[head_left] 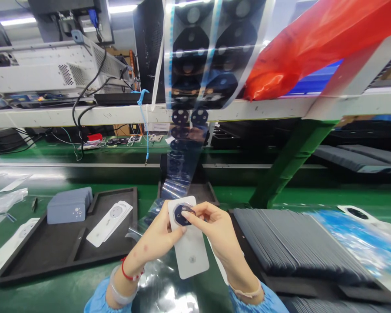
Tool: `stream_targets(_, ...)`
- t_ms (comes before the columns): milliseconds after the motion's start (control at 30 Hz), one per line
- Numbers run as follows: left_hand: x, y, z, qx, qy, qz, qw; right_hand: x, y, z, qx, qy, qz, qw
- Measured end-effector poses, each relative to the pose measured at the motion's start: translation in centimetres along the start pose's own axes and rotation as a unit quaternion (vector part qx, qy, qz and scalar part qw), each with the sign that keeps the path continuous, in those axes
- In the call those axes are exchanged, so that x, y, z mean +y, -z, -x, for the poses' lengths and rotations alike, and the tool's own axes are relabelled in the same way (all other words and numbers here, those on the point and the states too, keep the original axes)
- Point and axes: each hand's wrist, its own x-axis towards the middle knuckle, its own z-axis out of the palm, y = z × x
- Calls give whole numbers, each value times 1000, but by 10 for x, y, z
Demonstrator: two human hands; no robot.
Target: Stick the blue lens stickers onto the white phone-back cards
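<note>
1. The left hand (163, 238) grips the white panel (191, 254) by its upper part, thumb lying on the near face and fingers wrapped behind the left edge.
2. The right hand (219, 228) pinches the dark disc (179, 214) by its right side, thumb and fingertips closed on it at the panel's upper end.
3. The panel is tilted, held above the bench (52, 298), its rounded lower end toward the person; it has a small round mark low on its face.
4. Just beyond the hands, a clear strip (184, 163) with two rows of dark discs hangs in front of the shelf (117, 114) and runs down to the bench.
5. To the left, a black tray (45, 254) holds a stack of blue-grey covers (65, 213) at its far side and overlapping white cards (101, 232) on its right. Another white card lies partly under the tray's left edge or beside it; which, I cannot tell.
6. To the right stands a long row of grey plates (296, 243), packed on edge, with blue-and-clear plastic (365, 243) beside it.
7. A red bag (289, 56) lies on the shelf, hanging slightly over its front edge.
</note>
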Motion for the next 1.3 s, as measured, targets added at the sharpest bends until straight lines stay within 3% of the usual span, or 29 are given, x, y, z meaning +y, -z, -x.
stream_targets(433, -2, -3, 0, 20, -11, -18, 1000, 2, -3, 1, 15, 15, 54, 998)
stream_targets(600, 0, -5, 0, 28, -24, -32, 999, 8, -7, 7, 62, 89, 138, 984)
stream_targets(767, -1, -6, 0, 66, -26, -65, 995, 16, -7, 5, 136, 187, 226, 946)
stream_targets(833, -2, -7, 0, 70, -12, -74, 995, 16, -5, 1, 146, 188, 217, 947)
stream_targets(867, -2, -8, 0, 66, -9, -78, 995, 16, -4, 0, 120, 171, 193, 959)
stream_targets(933, -4, -9, 0, 54, -11, -79, 995, 13, -3, -3, 7, 99, 113, 989)
stream_targets(1000, -6, -10, -1, 56, -14, -74, 996, 11, -5, -5, -95, 20, 27, 995)
stream_targets(1033, -8, -10, -2, 58, -10, -68, 996, 10, -6, -5, -114, -6, -6, 993)
stream_targets(1167, -10, -8, -4, 45, 8, -25, 999, 9, -10, -5, -80, -29, -65, 994)
stream_targets(1300, -6, -8, -3, 40, 13, 12, 999, 8, -6, -4, -116, -53, -116, 985)
